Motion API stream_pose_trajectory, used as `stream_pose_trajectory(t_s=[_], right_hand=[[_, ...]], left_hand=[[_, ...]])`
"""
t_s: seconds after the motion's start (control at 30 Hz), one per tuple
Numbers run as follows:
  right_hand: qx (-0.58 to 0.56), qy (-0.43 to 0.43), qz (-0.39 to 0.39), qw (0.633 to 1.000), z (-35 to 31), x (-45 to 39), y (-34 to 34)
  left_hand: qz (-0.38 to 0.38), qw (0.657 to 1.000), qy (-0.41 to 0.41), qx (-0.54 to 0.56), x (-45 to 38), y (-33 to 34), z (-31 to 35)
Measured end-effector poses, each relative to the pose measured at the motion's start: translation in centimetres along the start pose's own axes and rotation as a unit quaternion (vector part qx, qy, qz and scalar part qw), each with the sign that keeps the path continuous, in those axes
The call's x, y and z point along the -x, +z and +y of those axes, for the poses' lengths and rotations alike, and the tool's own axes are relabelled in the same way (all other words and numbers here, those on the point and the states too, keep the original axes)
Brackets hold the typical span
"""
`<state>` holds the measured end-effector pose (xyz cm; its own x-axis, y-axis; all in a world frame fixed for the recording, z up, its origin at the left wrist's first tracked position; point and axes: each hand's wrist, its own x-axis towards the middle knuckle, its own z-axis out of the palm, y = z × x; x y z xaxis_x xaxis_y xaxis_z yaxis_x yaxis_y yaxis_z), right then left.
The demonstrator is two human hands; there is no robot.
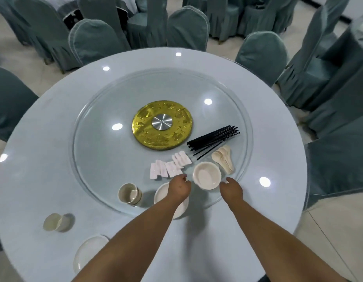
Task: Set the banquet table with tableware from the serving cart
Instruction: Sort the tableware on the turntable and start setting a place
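- Stack of cream bowls [207, 175], upright, lower centre-right of frame on the glass turntable [95, 151].
- Black chopsticks [214, 140] fanned beside cream spoons [223, 157], right of centre.
- White folded napkins [169, 166] at centre.
- Nested cups [128, 193], lower centre-left.

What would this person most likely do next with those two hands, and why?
Probably close both hands on the stack of bowls and lift it. The left hand and right hand flank it on the glass turntable, fingers loosely curled, holding nothing. Only one plate and one cup sit at the table's near edge, without a bowl.
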<state>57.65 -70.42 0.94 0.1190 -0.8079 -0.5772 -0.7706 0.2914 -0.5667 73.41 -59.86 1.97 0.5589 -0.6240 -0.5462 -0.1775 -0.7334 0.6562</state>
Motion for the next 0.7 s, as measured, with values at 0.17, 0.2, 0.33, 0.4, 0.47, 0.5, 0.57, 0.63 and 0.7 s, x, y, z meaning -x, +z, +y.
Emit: stream_pose_trajectory(t_s=[0.17,0.2,0.33,0.4,0.47,0.5,0.57,0.63,0.7], right_hand=[[-0.001,-0.021,-0.015,1.0,-0.5,-1.8,0.2],[-0.006,-0.017,-0.015,1.0,-0.6,-1.8,0.2],[-0.022,-0.012,-0.022,0.999,-0.6,-2.5,0.5],[-0.042,-0.002,-0.022,0.999,-0.7,-2.9,0.4],[-0.065,0.011,-0.017,0.998,-0.8,-3.1,0.4],[-0.08,0.021,-0.015,0.997,-0.8,-3.2,0.3],[-0.101,0.038,-0.011,0.994,-0.9,-3.3,0.1],[-0.113,0.04,-0.009,0.993,-0.9,-3.3,0.0],[-0.126,0.03,-0.01,0.992,-1.0,-3.1,-0.2]], left_hand=[[-0.027,1.0,0.0,-0.001,-1.6,1.2,1.7],[-0.029,1.0,0.005,-0.005,-1.7,1.5,1.8],[-0.028,0.999,0.015,0.006,-1.9,1.7,2.1],[-0.025,0.999,0.0,0.022,-2.1,1.7,2.2],[-0.021,0.998,-0.022,0.046,-2.4,1.7,2.2],[-0.02,0.998,-0.027,0.054,-2.5,1.7,2.2],[-0.018,0.998,-0.028,0.059,-2.7,1.7,2.3],[-0.011,0.998,-0.027,0.059,-2.6,1.5,2.5],[0.001,0.998,-0.022,0.062,-2.3,1.2,2.6]])
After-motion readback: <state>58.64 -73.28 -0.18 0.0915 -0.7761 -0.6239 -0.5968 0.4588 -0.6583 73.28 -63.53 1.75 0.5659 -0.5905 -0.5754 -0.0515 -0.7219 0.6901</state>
